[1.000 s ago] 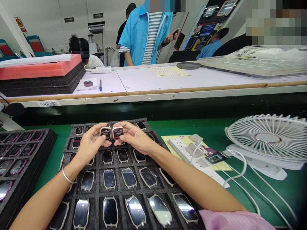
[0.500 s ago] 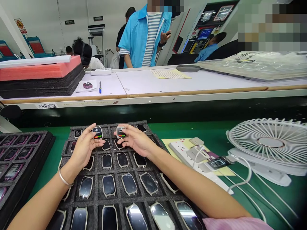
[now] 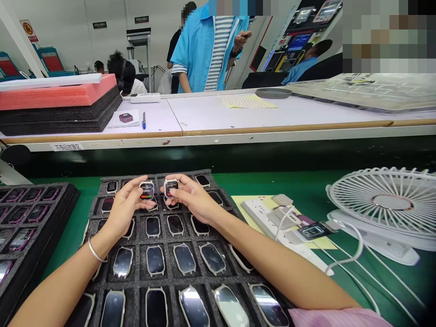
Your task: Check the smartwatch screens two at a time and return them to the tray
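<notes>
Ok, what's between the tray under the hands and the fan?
In the head view: a white power strip with adapters, partly over a yellow sheet; a black device and white cables. The right forearm crosses in front.

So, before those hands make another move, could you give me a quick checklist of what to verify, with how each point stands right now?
1. Left hand has a grip on its watch: ok, held at the edge.
2. Right hand has a grip on the second watch: ok.
3. Left screen lit: ok, a coloured bar shows.
4. Right screen fully uncovered: not ok, the thumb overlaps it.
5. Screen text readable: cannot tell, too small.
6. Hands clear of the white cables: ok, those lie off to the right.
</notes>
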The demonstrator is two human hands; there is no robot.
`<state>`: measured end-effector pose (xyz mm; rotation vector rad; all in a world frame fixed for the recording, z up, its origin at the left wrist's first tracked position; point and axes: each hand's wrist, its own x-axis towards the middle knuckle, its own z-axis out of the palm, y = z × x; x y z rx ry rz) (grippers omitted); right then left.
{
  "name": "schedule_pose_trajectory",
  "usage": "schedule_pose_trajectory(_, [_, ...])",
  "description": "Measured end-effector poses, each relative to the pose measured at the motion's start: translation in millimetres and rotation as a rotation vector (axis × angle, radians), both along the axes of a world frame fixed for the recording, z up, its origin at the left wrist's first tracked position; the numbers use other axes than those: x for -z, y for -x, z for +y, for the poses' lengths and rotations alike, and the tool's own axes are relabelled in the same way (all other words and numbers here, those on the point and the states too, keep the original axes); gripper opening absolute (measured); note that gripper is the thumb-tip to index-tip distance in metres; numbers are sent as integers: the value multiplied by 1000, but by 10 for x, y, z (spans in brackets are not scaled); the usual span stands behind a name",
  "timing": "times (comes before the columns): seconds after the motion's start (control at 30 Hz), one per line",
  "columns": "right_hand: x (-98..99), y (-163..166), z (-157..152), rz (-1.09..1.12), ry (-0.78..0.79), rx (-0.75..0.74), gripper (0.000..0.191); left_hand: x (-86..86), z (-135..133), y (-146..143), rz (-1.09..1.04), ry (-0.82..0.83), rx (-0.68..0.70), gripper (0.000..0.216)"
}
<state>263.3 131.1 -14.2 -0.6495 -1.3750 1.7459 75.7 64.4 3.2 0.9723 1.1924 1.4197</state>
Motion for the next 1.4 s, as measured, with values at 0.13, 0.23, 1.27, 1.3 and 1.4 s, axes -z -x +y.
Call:
schedule_pose_trajectory(0.13, [14,4,14,-27,-7,8,34,0,6,-13,32,-4,-2,45])
schedule_pose_trajectory(0.23, [33,13,34,-46,-13,13,32,7,24,-8,89,-14,-9,45])
schedule_pose_trajectory(1.27, [-293,-377,833,-1453,-776,225,38,-121,995,26,1510,-79,363,49])
schedule_pose_trajectory(1.3, [-322,-475,854,-1527,-728,254,33,-125,1035,-104,1497,-92,379,41])
schedule_pose_trajectory(1.4, [-304,-672,892,-1649,-597,255,28,-49,1149,-513,1439,-107,371,27])
